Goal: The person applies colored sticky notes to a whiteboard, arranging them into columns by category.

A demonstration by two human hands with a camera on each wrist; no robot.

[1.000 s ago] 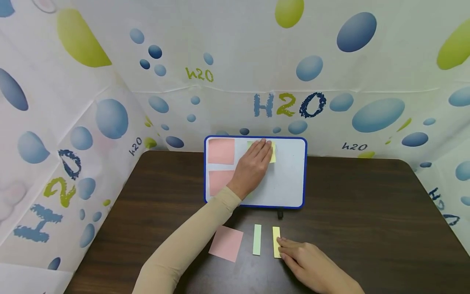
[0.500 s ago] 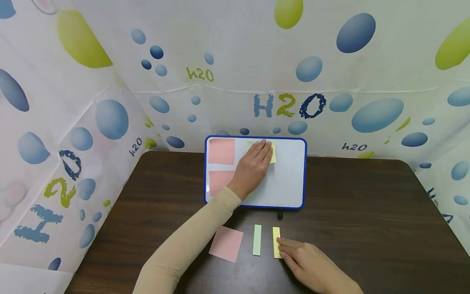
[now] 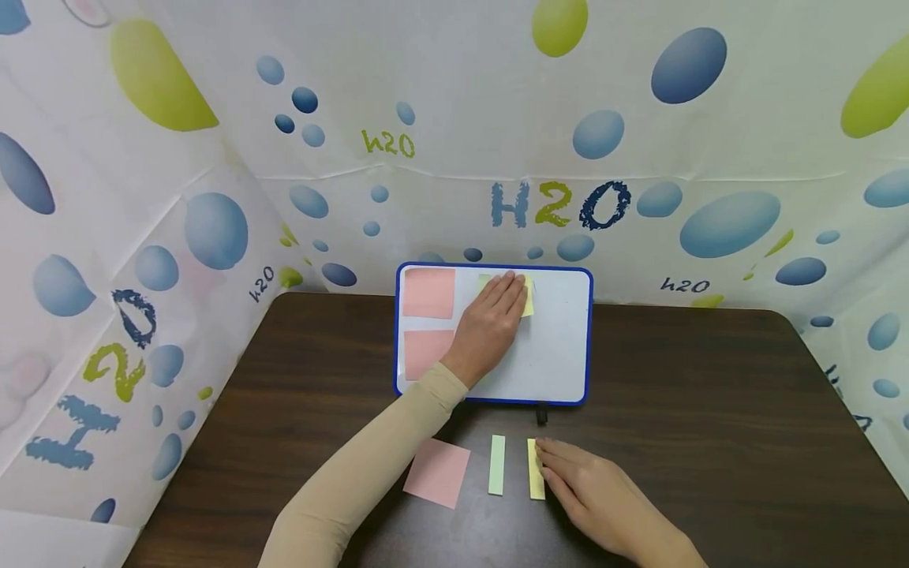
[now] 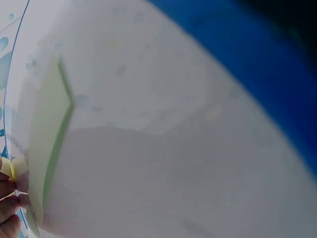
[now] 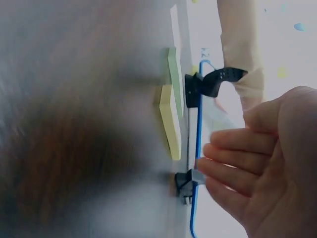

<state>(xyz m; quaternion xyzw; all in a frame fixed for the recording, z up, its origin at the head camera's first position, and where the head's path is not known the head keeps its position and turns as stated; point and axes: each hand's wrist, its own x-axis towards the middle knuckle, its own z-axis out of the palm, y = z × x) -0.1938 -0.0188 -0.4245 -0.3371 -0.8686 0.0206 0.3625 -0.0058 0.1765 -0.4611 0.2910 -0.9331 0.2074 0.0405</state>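
Note:
A blue-framed whiteboard stands at the table's far side, with two pink sticky notes on its left part. My left hand presses straight fingers against the board, over a yellow sticky note. A green sticky note beside it is mostly behind that hand in the head view, and its lower end stands off the board. My right hand is beside the thin yellow sticky pad on the table. In the right wrist view its loosely straight fingers hold nothing and appear apart from the pad.
A thin green sticky pad lies left of the yellow one. Further left is a square pink sticky note, close to my left sleeve. A black stand foot sticks out under the board. Printed cloth hangs behind the table.
My right hand has risen off the yellow pad and shifted slightly away from me; earlier its fingertips touched the pad. The left hand has stayed on the board.

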